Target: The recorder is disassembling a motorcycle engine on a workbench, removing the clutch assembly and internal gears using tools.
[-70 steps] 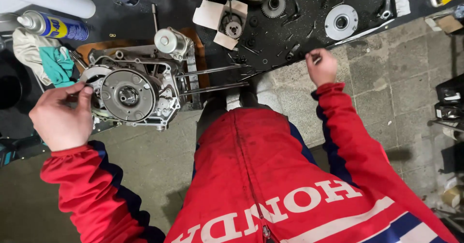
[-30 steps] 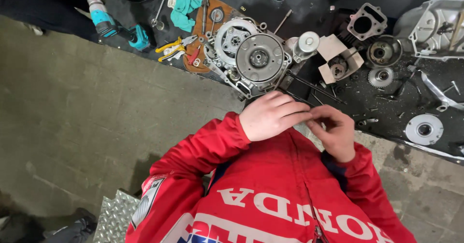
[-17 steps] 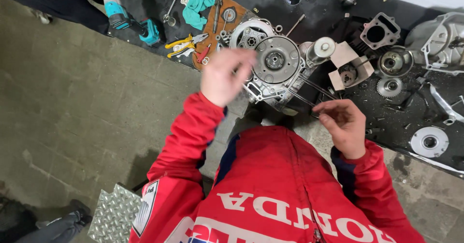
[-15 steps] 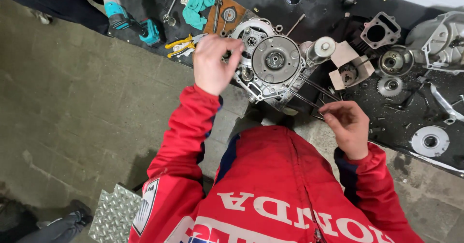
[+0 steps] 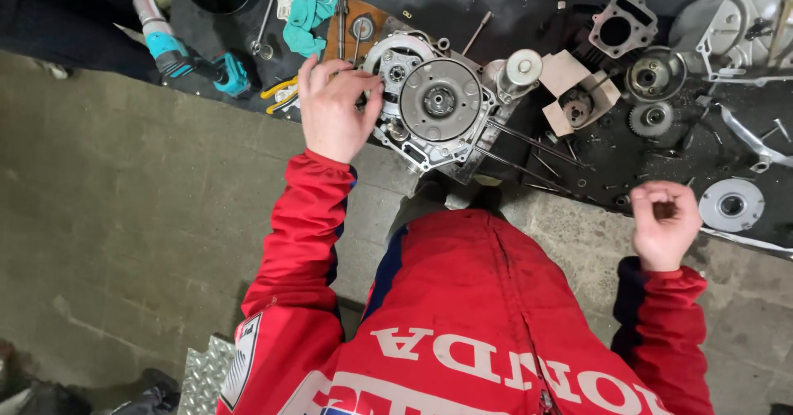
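Observation:
A motorcycle engine crankcase (image 5: pixel 438 109) with a round grey clutch disc in its open side lies on a dark mat in front of me. My left hand (image 5: pixel 334 109) reaches to the engine's left edge, fingers spread, the thumb and fingertips touching the case by a small gear. My right hand (image 5: pixel 665 221) hovers over the mat's front edge at the right, away from the engine. Its fingers are curled in loosely, and I cannot tell whether anything small sits inside them. A round silver plate (image 5: pixel 731 206) lies just right of that hand. Both sleeves are red.
Long studs (image 5: pixel 529 147) stick out of the engine toward the right. A cardboard box with a gear (image 5: pixel 578 93), a cylinder block (image 5: pixel 621 27), loose gears (image 5: pixel 652 76) and a case cover (image 5: pixel 735 31) lie on the mat. A teal power tool (image 5: pixel 194 60), yellow pliers (image 5: pixel 279 93) and a teal rag (image 5: pixel 312 2) lie at the left. Concrete floor below.
My hands were together at my chest; the left then went up to the engine's left side and stays there. The right has moved out to the right, near the silver plate.

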